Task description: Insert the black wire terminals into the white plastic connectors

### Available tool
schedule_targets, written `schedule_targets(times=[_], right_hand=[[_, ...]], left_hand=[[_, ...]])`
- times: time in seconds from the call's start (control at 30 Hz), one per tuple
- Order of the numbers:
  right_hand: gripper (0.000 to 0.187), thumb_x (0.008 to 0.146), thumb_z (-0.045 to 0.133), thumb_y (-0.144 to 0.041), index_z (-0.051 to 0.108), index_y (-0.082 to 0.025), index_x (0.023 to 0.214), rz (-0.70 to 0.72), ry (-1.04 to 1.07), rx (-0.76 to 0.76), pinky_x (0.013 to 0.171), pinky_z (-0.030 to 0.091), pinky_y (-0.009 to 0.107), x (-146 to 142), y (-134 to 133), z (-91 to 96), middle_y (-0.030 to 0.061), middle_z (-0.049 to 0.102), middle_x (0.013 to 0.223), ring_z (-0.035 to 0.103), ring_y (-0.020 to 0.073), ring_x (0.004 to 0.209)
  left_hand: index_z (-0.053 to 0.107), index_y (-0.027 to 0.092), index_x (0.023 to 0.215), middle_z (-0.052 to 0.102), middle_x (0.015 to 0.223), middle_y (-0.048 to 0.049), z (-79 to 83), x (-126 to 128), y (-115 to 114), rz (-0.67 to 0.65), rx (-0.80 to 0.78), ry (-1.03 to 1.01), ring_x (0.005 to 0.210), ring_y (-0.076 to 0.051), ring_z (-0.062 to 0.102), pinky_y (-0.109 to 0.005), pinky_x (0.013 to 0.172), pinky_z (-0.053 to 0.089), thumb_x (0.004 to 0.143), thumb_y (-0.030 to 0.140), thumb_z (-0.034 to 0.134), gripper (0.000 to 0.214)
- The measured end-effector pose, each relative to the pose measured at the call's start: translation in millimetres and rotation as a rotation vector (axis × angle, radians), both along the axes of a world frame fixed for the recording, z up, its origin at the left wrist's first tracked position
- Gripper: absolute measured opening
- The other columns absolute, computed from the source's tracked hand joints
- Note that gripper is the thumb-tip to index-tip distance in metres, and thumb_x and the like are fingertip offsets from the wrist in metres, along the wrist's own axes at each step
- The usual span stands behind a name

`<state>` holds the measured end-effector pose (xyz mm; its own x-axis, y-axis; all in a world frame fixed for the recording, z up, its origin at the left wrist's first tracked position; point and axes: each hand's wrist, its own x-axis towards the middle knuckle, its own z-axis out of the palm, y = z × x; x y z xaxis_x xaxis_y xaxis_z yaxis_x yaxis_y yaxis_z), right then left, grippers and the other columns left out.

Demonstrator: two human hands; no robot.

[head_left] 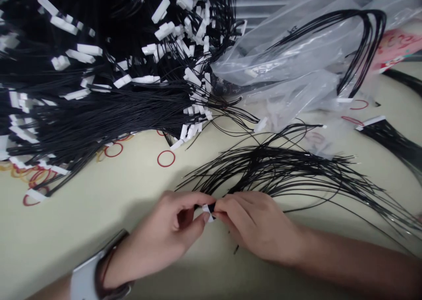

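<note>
Between thumb and fingers, my left hand pinches a small white connector low in the middle of the view. Fingers closed, my right hand meets it there and grips the black wires that run up to the connector. How many wires it holds is hidden by the fingers. Just beyond both hands lies a loose spread of cut black wires, fanning out to the right. A short wire end shows below my right hand.
A big heap of black cables with white connectors fills the upper left. Red rubber bands lie along its near edge. Clear plastic bags cover the upper right, with a looped wire bundle on them. Another wire bundle lies at right.
</note>
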<state>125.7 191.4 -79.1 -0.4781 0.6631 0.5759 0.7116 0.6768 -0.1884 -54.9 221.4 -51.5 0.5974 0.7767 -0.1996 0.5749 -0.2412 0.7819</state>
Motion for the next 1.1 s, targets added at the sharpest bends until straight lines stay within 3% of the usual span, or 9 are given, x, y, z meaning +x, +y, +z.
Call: schedule_targets(times=[0.27, 0.4, 0.5, 0.57, 0.67, 0.83, 1.1], right_hand=[[0.004, 0.080, 0.046, -0.013, 0.049, -0.014, 0.078, 0.034, 0.221, -0.049, 0.053, 0.029, 0.018, 4, 2, 5.4, -0.0026, 0.051, 0.063, 0.041, 0.0040, 0.057], [0.015, 0.072, 0.053, -0.004, 0.052, -0.014, 0.083, 0.079, 0.414, 0.145, 0.065, 0.041, 0.019, 14, -1, 18.2, 0.0026, 0.049, 0.079, 0.048, 0.0060, 0.078], [0.014, 0.073, 0.050, -0.001, 0.052, -0.013, 0.081, 0.112, 0.367, 0.177, 0.060, 0.043, 0.014, 15, -5, 21.1, 0.0019, 0.047, 0.078, 0.050, 0.0026, 0.072], [0.005, 0.078, 0.048, -0.010, 0.051, -0.013, 0.077, 0.038, 0.343, 0.043, 0.049, 0.039, 0.010, 10, -7, 17.7, -0.0002, 0.047, 0.069, 0.047, -0.0003, 0.059], [0.010, 0.082, 0.045, -0.018, 0.052, -0.013, 0.077, -0.093, 0.319, -0.074, 0.045, 0.037, 0.011, 1, -7, 9.0, 0.0005, 0.050, 0.069, 0.045, 0.0010, 0.058], [0.034, 0.077, 0.044, -0.001, 0.048, -0.012, 0.109, -0.019, 0.150, 0.161, 0.063, 0.040, 0.020, 1, -3, -1.5, 0.0049, 0.052, 0.082, 0.044, 0.0072, 0.076], [0.043, 0.073, 0.053, -0.003, 0.041, -0.011, 0.113, -0.006, 0.158, 0.207, 0.059, 0.033, 0.022, 1, -3, -8.2, 0.0024, 0.051, 0.072, 0.036, 0.0076, 0.068]], left_hand=[[0.056, 0.015, 0.105, 0.051, 0.067, -0.0008, 9.4, 0, 2, 0.139, -0.279, -0.165, 0.052, -0.004, 0.034, -0.016, 0.043, 0.029, 0.077, 0.042, 0.052, 0.039], [0.055, 0.018, 0.107, 0.048, 0.065, 0.0005, 13.2, -6, 8, 0.149, -0.226, -0.134, 0.052, -0.005, 0.033, -0.016, 0.043, 0.027, 0.077, 0.044, 0.052, 0.039], [0.055, 0.017, 0.107, 0.042, 0.062, 0.0011, 13.8, -7, 11, 0.147, -0.139, -0.102, 0.052, -0.005, 0.031, -0.016, 0.043, 0.025, 0.079, 0.044, 0.049, 0.039], [0.054, 0.015, 0.108, 0.044, 0.064, 0.0006, 13.2, -6, 13, 0.135, -0.117, -0.110, 0.053, -0.005, 0.032, -0.016, 0.044, 0.025, 0.080, 0.043, 0.048, 0.040], [0.054, 0.015, 0.108, 0.054, 0.077, -0.0022, 11.8, -5, 15, 0.123, -0.125, -0.169, 0.061, -0.006, 0.040, -0.016, 0.050, 0.033, 0.080, 0.039, 0.050, 0.037], [0.057, 0.017, 0.103, 0.059, 0.087, -0.0030, 10.9, -5, 15, 0.117, -0.164, -0.234, 0.071, -0.007, 0.048, -0.016, 0.059, 0.040, 0.079, 0.035, 0.052, 0.031], [0.057, 0.016, 0.105, 0.060, 0.090, -0.0038, 9.6, -6, 13, 0.108, -0.211, -0.209, 0.076, -0.009, 0.051, -0.019, 0.064, 0.043, 0.078, 0.038, 0.054, 0.035]])
